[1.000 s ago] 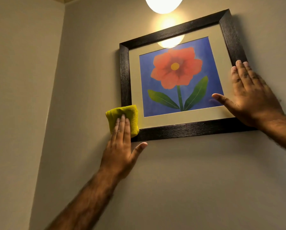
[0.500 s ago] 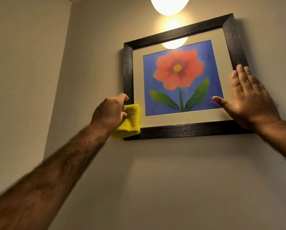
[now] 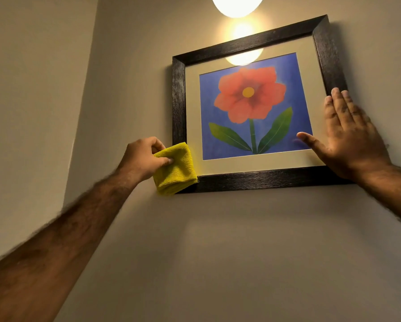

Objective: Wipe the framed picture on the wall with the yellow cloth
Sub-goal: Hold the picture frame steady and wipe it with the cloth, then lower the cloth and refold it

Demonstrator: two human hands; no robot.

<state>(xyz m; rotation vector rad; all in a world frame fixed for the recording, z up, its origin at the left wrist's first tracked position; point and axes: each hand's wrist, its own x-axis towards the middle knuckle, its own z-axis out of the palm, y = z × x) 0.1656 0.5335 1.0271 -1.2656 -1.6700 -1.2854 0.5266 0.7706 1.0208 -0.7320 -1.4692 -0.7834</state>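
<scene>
A framed picture [image 3: 248, 49] with a dark wooden frame, cream mat and a red flower on blue hangs on the beige wall. The folded yellow cloth [image 3: 177, 170] covers the frame's lower left corner, and my left hand [image 3: 143, 159] grips it from the left with thumb and fingers closed on it. My right hand [image 3: 348, 138] lies flat with fingers spread against the frame's lower right side, thumb resting on the glass.
A glowing round lamp [image 3: 238, 4] hangs just above the picture, and its light reflects in the top of the glass. A wall corner [image 3: 78, 126] runs down at the left. Bare wall [image 3: 241, 252] lies below the frame.
My left hand went from lying flat over the cloth to gripping it from the side at the frame's lower left corner. The right hand stayed on the frame's right side.
</scene>
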